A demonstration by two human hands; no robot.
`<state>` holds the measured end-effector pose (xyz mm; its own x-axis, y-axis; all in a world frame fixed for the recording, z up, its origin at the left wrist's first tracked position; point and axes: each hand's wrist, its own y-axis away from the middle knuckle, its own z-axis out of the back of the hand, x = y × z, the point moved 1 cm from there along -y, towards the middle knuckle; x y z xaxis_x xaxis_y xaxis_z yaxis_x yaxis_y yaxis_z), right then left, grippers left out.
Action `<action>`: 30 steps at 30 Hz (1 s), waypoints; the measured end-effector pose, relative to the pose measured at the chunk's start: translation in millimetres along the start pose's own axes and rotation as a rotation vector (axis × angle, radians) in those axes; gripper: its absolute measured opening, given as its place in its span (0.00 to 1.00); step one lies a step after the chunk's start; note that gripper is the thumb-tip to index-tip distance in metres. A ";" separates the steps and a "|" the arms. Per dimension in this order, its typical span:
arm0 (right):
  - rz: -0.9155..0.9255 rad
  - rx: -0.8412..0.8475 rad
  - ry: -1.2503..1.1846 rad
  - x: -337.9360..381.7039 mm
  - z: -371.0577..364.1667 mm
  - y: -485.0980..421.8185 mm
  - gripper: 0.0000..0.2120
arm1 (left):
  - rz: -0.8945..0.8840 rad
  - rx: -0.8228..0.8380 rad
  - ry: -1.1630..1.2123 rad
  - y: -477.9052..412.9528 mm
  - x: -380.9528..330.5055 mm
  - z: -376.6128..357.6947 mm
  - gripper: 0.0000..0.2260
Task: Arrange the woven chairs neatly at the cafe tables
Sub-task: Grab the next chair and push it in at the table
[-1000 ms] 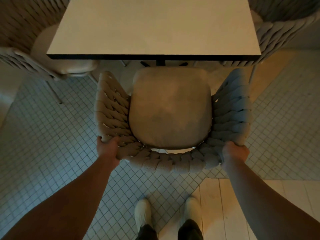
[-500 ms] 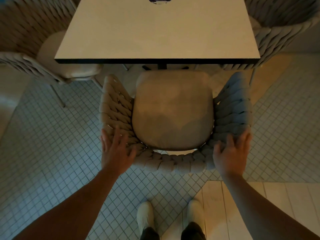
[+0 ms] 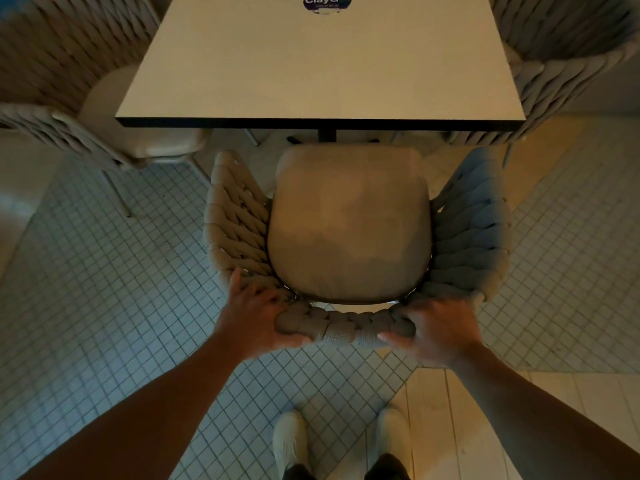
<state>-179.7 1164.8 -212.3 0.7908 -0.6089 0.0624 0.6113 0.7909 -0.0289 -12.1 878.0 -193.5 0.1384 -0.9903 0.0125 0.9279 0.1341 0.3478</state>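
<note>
Two pale shoes stood at the bottom, one on small square floor tiles and one by the light wood boards. Two bare arms reached forward from there. The left hand held the left end of the chair's back rim, with its fingers curled over the top and its thumb under the rim. The right hand held the right end of the rim the same way. The woven chair stood on the tiles right in front of the person, facing the table. Its soft seat had its front edge close to the near edge of the white table. A round dark sticker sat at the far side of the table top. Another woven chair stood at the table's left side, and one more stood at its right side
</note>
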 end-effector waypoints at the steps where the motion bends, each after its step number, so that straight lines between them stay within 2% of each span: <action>1: 0.003 -0.004 -0.009 -4.1 -0.8 -2.1 0.34 | 0.005 -0.001 -0.013 -3.0 -1.4 0.2 0.49; 5: 0.004 0.007 -0.039 -21.8 -0.7 -4.5 0.43 | 0.045 0.002 -0.025 -12.5 -15.4 -3.7 0.45; 9: -0.004 0.013 -0.073 -20.4 -6.1 -1.5 0.45 | 0.040 -0.007 -0.027 -10.8 -14.4 -10.6 0.46; 13: -0.027 0.001 -0.069 -12.7 -6.3 3.1 0.45 | 0.025 0.055 -0.034 -8.3 -10.6 -5.3 0.51; 19: -0.034 -0.023 -0.062 9.4 -11.8 14.1 0.41 | 0.003 0.189 -0.048 5.3 -1.8 9.2 0.62; 30: -0.065 -0.070 -0.089 16.5 -2.0 14.2 0.33 | -0.009 0.183 -0.034 6.9 -0.8 9.7 0.64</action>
<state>-158.0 1165.9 -213.7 0.7454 -0.6485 0.1542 0.6643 0.7419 -0.0911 -9.1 879.3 -181.9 0.1159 -0.9925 0.0397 0.8503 0.1199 0.5125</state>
